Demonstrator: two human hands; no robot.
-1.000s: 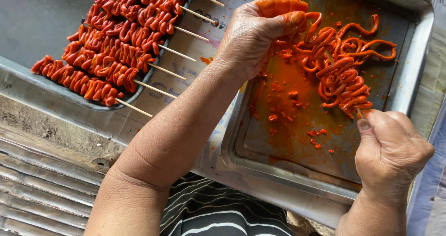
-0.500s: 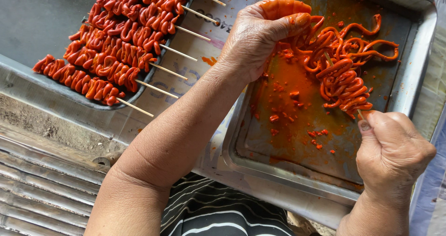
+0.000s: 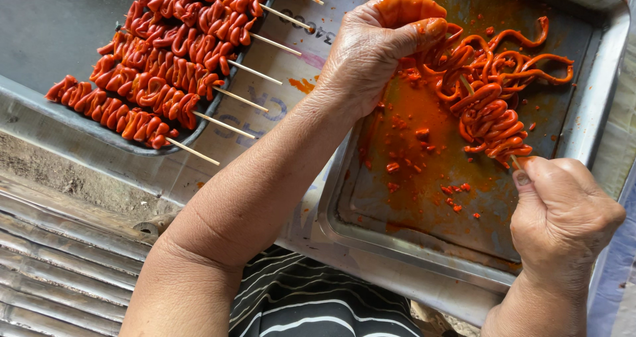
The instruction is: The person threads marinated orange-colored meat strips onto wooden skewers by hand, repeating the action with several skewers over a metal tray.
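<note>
The skewer (image 3: 493,135) sat half threaded over the metal tray (image 3: 599,88), its end pinched in the closed right hand (image 3: 563,221). The left hand (image 3: 381,45), fingers curled, gripped loose red strips (image 3: 523,62) that remained unthreaded. Several finished skewers (image 3: 165,65) lay stacked in the dark tray (image 3: 59,121) beside it.

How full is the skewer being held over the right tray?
Partly full. The skewer carries folded red strips near the right hand; loose strips still trail toward the left hand.
</note>
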